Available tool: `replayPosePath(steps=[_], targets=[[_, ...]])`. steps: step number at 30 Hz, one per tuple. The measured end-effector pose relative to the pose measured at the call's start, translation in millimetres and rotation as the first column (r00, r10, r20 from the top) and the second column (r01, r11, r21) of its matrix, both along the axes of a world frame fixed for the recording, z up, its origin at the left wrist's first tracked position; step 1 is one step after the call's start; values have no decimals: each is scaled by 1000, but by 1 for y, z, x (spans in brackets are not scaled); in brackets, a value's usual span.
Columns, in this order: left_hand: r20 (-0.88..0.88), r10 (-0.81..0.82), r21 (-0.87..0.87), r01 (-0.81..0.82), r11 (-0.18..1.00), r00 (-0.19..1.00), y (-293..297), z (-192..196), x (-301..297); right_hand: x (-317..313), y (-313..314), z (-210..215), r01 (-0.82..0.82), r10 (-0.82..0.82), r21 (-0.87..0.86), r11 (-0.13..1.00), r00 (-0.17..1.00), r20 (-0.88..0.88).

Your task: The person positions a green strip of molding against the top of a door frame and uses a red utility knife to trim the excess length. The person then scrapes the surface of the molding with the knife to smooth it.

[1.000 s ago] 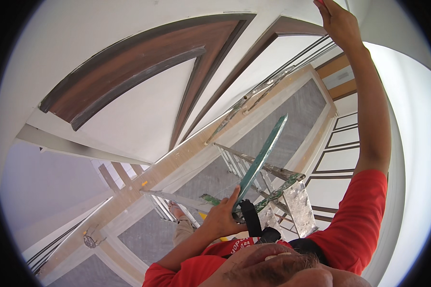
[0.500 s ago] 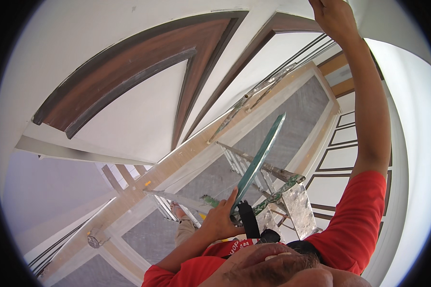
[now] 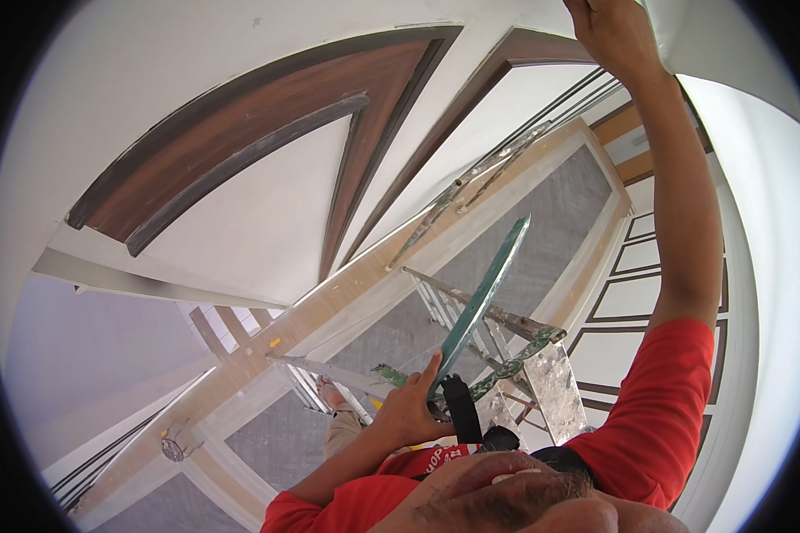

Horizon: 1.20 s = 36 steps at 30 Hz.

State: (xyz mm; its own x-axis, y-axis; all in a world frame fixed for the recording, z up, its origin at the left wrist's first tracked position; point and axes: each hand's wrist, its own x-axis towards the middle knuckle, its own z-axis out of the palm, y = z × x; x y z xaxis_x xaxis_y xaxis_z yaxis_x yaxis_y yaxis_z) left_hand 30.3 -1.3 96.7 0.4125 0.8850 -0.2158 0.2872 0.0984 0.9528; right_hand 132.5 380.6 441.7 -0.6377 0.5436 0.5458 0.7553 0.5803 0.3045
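Observation:
In front of my chest, my left hand [image 3: 406, 411] grips the lower end of a long, narrow green strip [image 3: 482, 306] with a pale, worn edge. The strip slants up and to the right, its far tip free in the air. My right arm stretches up, and my right hand [image 3: 620, 37] is closed close to the white wall and ceiling surface [image 3: 684, 37]. Its fingertips run off the upper edge, so what they hold, if anything, is hidden.
Below stands a paint-spattered metal stepladder [image 3: 553, 382] with a green rope or cloth wound on it. Another ladder [image 3: 329, 373] stands left, beside a bare foot [image 3: 331, 393]. Brown curved wooden trim [image 3: 240, 124] frames the white wall. Grey floor panels [image 3: 542, 213] have light borders.
My right hand has shifted slightly left along the upper surface. The green strip's tip has dipped a little, while my left hand keeps its grip.

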Motion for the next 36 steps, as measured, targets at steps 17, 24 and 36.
replayPosePath(steps=[17,24,36], targets=[[-13,-16,6,16,1000,1000,1,1,1,20,8,0,22,-22,27,999,999,24],[6,-21,6,21,1000,1000,1,3,1,76,35,4,312,-314,44,949,947,63],[36,-26,-39,28,999,999,-5,0,0,101,40,-4,330,-331,71,941,944,-3]])
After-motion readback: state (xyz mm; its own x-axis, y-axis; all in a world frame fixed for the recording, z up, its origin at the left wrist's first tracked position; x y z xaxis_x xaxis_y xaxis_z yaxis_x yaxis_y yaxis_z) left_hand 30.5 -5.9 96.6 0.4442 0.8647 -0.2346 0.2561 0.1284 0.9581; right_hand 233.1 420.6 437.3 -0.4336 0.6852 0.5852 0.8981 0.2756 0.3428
